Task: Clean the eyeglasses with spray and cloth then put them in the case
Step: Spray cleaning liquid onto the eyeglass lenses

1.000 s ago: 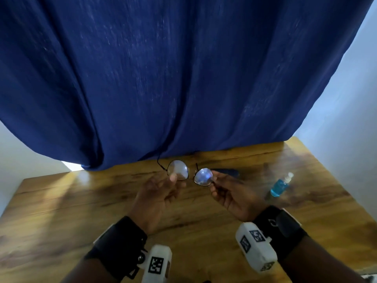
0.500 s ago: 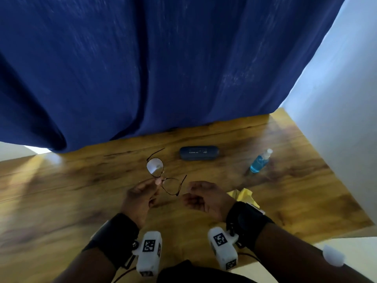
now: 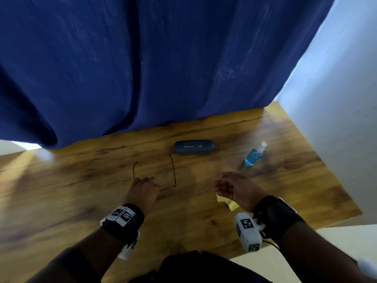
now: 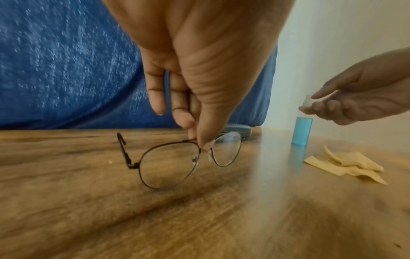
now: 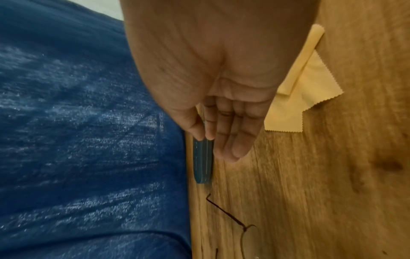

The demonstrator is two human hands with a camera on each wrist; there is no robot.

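Observation:
Thin dark metal eyeglasses [image 4: 168,163] stand with temples unfolded, their lower rims down at the wooden table [image 3: 81,190]. My left hand [image 4: 199,142] pinches the bridge between thumb and fingers; from the head view it [image 3: 146,183] hides the lenses and only the temples [image 3: 173,170] show. My right hand [image 3: 222,183] hovers open and empty above the yellow cloth [image 3: 226,202], its fingers straight in the right wrist view. The blue spray bottle [image 3: 254,155] stands just beyond it. A dark blue case [image 3: 193,147] lies shut at the back.
A dark blue curtain [image 3: 142,68] hangs along the table's far edge, right behind the case. A pale wall [image 3: 336,99] borders the right side. The table's right corner and front edge are close to my right wrist.
Both hands held the glasses up a second ago. My right hand let go and moved right over the cloth. My left hand lowered the glasses to the table, temples now unfolded.

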